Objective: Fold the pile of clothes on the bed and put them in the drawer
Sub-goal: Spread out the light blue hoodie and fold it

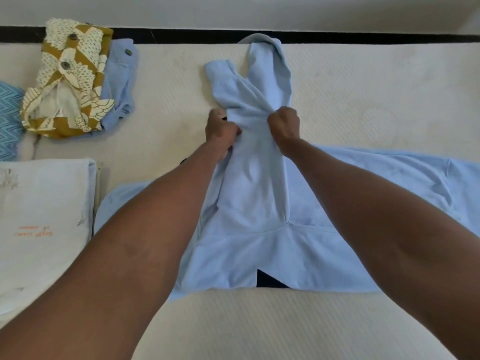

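A pale blue garment (254,193) lies spread across the cream bed (363,94), wide at the near side and bunched into a narrow strip toward the far edge. My left hand (220,131) grips the strip's left edge. My right hand (285,126) grips its right edge, fingers curled into the cloth. Beyond my hands the cloth twists and ends in loose flaps near the bed's far edge. No drawer is in view.
A folded mustard and cream patterned garment (67,79) lies on a folded light blue one (119,74) at the far left. A turquoise zigzag cloth (7,120) is at the left edge. A white pillow (44,219) lies near left. A black strip (337,37) borders the bed's far side.
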### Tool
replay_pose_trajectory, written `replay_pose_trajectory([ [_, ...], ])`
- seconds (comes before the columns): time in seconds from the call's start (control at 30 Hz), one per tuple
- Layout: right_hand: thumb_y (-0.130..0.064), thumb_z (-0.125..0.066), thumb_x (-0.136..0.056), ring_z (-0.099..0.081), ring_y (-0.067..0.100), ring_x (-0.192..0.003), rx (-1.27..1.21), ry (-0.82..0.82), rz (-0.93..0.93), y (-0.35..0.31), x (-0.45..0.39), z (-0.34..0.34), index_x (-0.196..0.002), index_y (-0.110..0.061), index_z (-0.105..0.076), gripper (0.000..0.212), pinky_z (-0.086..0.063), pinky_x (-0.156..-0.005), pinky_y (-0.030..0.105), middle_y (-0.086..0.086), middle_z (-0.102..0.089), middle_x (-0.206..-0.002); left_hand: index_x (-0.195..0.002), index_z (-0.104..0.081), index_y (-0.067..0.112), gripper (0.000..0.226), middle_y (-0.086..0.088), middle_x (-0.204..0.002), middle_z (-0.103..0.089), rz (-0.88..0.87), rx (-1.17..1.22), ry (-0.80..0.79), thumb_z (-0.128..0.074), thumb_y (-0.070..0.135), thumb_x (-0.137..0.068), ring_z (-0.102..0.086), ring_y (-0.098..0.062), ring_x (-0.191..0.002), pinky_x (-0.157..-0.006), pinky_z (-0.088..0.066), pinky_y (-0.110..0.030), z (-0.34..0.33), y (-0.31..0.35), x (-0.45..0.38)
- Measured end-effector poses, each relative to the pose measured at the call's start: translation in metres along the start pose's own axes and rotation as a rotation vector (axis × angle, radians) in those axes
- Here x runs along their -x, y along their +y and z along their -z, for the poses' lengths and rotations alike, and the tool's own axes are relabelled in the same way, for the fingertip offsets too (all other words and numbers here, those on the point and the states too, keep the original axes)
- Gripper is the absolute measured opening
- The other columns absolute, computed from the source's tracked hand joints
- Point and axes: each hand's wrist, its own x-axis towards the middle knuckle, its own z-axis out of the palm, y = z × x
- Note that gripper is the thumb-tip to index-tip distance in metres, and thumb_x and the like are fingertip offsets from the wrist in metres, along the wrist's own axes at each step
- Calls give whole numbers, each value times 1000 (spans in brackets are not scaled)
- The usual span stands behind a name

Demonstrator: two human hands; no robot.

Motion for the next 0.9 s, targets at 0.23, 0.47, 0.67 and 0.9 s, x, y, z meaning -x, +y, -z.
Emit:
replay_pose_trajectory([
  [0.23, -9, -45, -91, -54, 25, -90, -40, 138, -173, 5, -19, 11, -124, -2, -40, 33, -43, -72, 35, 11, -55, -112, -108, -57, 21, 28, -3, -108, -63, -194, -50, -19, -47, 3, -90, -63, -24, -96, -80, -54, -39, -18, 13, -18],
  [0.47, -39, -78, -79, -50, 11, -68, 21, -182, -53, -22, -54, 8, -93, -12, -54, 38, -37, -54, 24, -2, -52, -78, -97, -67, 24, 10, 0, -93, -68, 20, 234, -194, -67, 17, -89, -63, -19, -82, -66, -53, -30, -12, 18, -33],
  [0.67, -14, -67, -89, -62, 23, -97, -183, -317, -93, -62, -68, 9, -97, -8, -60, 13, -53, -86, 31, 8, -64, -99, -105, -72, 11, 35, -17, -115, -69, 6, 311, -281, -62, -10, -79, -64, -35, -112, -97, -53, -44, -6, 49, -46],
  [0.9, 20, -47, -67, -63, 35, -94, -596, -235, -91, -93, -93, 37, -92, -9, -62, 40, -57, -82, 45, 17, -65, -99, -103, -72, 22, 45, -3, -119, -66, -172, 430, -216, -56, -13, -82, -65, -21, -103, -79, -57, -27, -5, 81, -52],
])
